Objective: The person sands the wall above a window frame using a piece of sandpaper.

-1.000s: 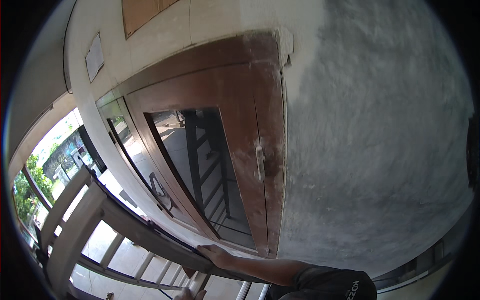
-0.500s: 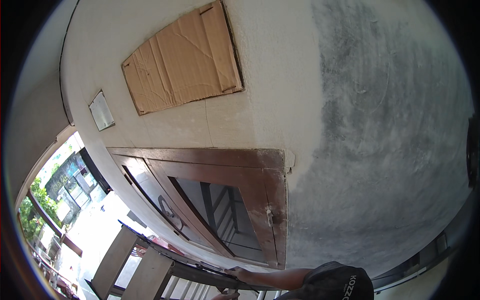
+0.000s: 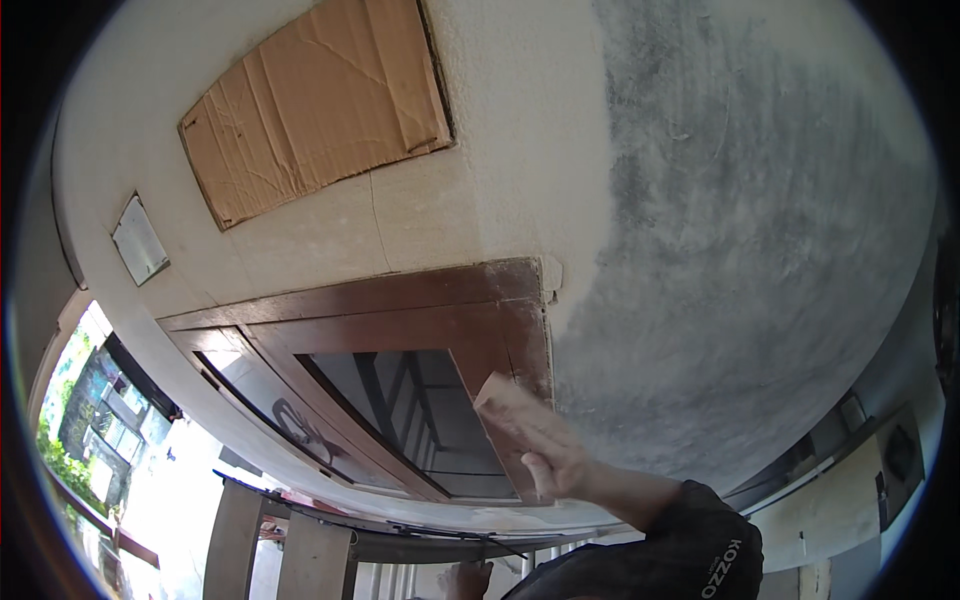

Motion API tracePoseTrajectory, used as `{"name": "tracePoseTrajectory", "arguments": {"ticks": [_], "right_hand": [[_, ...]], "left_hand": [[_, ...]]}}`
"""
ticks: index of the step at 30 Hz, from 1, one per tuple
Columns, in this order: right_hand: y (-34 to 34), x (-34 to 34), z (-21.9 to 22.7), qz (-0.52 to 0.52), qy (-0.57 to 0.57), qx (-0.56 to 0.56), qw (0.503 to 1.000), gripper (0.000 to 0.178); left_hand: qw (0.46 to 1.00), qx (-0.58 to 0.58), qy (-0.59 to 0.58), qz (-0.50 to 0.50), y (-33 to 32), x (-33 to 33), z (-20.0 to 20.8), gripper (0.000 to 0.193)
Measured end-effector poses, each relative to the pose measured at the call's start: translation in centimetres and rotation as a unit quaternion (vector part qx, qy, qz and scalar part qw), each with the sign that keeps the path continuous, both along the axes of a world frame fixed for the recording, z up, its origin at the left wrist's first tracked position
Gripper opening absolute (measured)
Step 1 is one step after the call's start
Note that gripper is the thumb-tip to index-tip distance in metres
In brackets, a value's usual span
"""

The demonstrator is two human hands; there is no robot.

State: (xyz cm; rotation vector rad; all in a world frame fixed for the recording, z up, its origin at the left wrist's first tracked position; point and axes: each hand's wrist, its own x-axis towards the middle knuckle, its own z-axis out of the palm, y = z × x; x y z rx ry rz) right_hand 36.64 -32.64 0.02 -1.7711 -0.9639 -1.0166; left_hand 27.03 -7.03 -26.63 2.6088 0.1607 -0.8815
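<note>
My right hand (image 3: 552, 458), on a bare forearm from a dark sleeve (image 3: 655, 560), is raised before the right side of a brown wooden window frame (image 3: 400, 325). Its thumb stands apart at the lower left. Out of its blurred fingers juts what looks like a flat tan piece (image 3: 495, 396) with a straight end; its kind is unclear. I cannot tell whether it touches the frame. At the bottom edge my left hand (image 3: 466, 578) is closed beside a dark horizontal bar (image 3: 420, 550). What it grips is hidden.
Rough grey plaster (image 3: 720, 250) covers the wall to the right. A cardboard sheet (image 3: 320, 100) covers a patch above the window, with a small white plate (image 3: 140, 240) to its left. Below stand wooden boards (image 3: 310, 560) and pale metal bars. Bright ground outdoors shows far left.
My right hand has risen from the dark bar to the window frame, the tan piece now showing. My left hand shows more fully at the bottom. The view has shifted slightly.
</note>
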Motion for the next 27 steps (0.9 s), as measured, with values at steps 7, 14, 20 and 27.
{"name": "tracePoseTrajectory", "arguments": {"ticks": [7, 14, 20, 27], "right_hand": [[-7.8, 1.4, 9.8, -0.499, -0.286, -0.113, 0.81, 0.043], [-9.5, 5.2, 13.9, -0.571, -0.216, -0.141, 0.779, 0.043], [-9.4, 5.8, 14.0, -0.604, -0.191, -0.137, 0.761, 0.047], [-8.9, 6.4, 13.3, -0.605, -0.18, -0.147, 0.762, 0.049]], "left_hand": [[0.973, -0.08, -0.215, 0.013, -0.6, -1.5, 9.6, 0.052], [0.951, -0.19, -0.224, -0.097, -2.8, -2.8, 16.9, 0.035], [0.848, -0.387, -0.33, -0.148, -7.1, -2.2, 24.0, 0.043], [0.586, -0.384, -0.598, -0.39, -17.6, 0.8, 43.7, 0.018]]}}
